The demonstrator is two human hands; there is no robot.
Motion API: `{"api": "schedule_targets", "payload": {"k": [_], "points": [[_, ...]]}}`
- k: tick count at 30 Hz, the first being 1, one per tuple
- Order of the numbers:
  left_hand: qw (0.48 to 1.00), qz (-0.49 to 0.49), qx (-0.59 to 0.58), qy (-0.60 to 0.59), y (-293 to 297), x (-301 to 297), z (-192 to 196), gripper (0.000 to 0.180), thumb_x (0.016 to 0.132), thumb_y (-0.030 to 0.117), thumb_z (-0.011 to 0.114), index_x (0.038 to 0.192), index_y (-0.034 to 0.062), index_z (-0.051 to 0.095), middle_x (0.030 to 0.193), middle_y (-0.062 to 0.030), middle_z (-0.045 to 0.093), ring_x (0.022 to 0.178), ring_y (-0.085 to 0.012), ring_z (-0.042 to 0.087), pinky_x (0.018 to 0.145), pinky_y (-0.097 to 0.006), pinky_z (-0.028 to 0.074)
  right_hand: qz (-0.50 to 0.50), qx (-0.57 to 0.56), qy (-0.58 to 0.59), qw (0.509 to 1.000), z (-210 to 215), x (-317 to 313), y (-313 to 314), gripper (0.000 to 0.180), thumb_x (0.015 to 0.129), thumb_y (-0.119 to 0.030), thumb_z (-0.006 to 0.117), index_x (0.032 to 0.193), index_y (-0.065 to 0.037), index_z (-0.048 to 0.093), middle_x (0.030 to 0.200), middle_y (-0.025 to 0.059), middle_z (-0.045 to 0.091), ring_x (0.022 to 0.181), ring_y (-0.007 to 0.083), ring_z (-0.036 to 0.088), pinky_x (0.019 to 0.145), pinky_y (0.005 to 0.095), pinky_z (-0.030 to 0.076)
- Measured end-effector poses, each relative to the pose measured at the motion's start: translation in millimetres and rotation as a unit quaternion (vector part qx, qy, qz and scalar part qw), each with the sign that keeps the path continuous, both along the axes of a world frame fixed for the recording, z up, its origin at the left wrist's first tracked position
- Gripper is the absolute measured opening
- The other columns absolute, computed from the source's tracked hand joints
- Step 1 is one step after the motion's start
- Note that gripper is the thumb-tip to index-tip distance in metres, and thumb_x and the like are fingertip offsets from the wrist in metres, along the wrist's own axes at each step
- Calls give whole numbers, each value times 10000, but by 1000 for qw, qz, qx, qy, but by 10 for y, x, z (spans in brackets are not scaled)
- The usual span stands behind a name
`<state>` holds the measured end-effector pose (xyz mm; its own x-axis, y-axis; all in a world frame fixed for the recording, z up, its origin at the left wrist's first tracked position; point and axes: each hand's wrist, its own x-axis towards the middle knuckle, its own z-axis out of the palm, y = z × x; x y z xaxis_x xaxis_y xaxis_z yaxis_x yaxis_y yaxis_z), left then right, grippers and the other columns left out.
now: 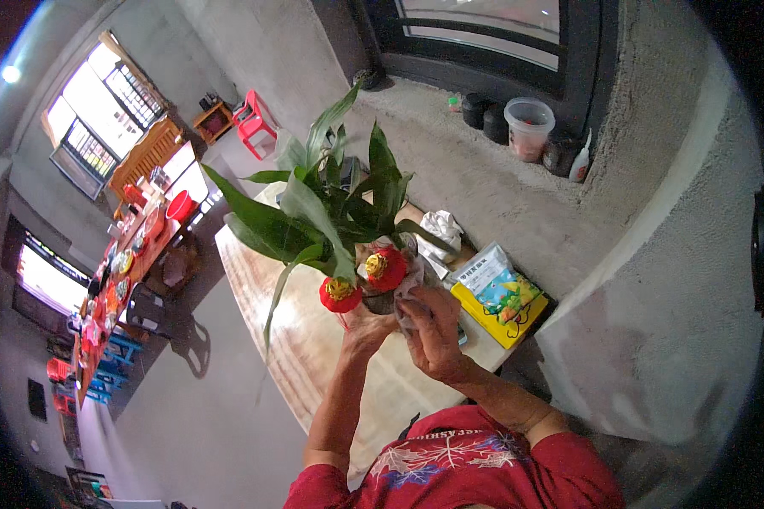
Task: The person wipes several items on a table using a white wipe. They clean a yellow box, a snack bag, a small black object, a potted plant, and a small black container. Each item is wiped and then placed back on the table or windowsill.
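A leafy green potted plant point(314, 212) rises over the round-edged table point(399, 399), its long leaves spreading left and far. Two red lantern ornaments with gold tops, a left one point(339, 296) and a right one point(384, 268), hang at its base. Between and below them shows part of a greyish vase point(381, 303). My left hand point(368, 329) closes around the vase's near side, its fingers partly hidden by an ornament. Pressed against the vase's right side, my right hand point(435, 329) is closed on a thin whitish cloth point(406, 295), perhaps a tissue.
A yellow-and-white packet point(501, 297) lies at the table's right edge, with crumpled white tissue point(441, 229) beyond it. On the ledge stand a clear plastic tub point(529, 127), dark pots and a white bottle point(581, 161). Far left, a long table point(136, 242) holds many dishes; a red stool point(253, 125) stands behind.
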<state>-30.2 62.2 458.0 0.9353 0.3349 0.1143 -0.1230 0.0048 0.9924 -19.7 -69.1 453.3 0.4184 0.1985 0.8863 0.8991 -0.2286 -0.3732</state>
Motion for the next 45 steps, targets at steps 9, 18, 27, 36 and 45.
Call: {"api": "schedule_targets", "payload": {"k": [9, 18, 27, 36, 45], "points": [[987, -142, 22, 66, 152, -47, 125, 773, 487, 133, 837, 1162, 16, 480, 1074, -85, 579, 969, -202, 577, 858, -337, 480, 212, 117, 457, 856, -12, 744, -200, 321, 910, -235, 454, 1128, -5, 505, 997, 119, 581, 913, 196, 547, 817, 303, 425], [995, -67, 17, -67, -88, 48, 221, 699, 616, 149, 786, 1197, 11, 422, 1138, -80, 534, 994, -182, 547, 886, -322, 448, 111, 221, 410, 878, -136, 597, -64, 267, 942, -192, 392, 1103, -9, 501, 972, 63, 562, 907, 145, 513, 810, 261, 406], [981, -87, -160, -70, 229, 121, -225, 553, 688, 84, 642, 1195, 2, 438, 1125, -111, 543, 989, -245, 556, 843, -365, 481, -25, 75, -4, 997, 104, 210, -8, 314, 764, -126, 513, 1053, -5, 519, 956, 229, 535, 891, 368, 531, 754, 423, 410], [977, -47, -201, -50, 252, 95, -240, 753, 539, 86, 652, 1227, -50, 377, 1194, -148, 494, 1095, -298, 511, 922, -402, 442, 187, 96, 331, 920, 93, 791, 231, 257, 914, -169, 401, 1093, -3, 481, 982, 180, 541, 898, 364, 527, 802, 365, 418], [968, -38, -224, -107, 469, 198, -238, 822, 590, 144, 723, 1284, 32, 295, 1168, -123, 503, 1063, -262, 533, 880, -383, 488, 176, 23, 116, 977, 389, 345, 234, 356, 857, -111, 503, 1192, -4, 445, 1105, 179, 485, 1002, 370, 475, 862, 432, 394]]}}
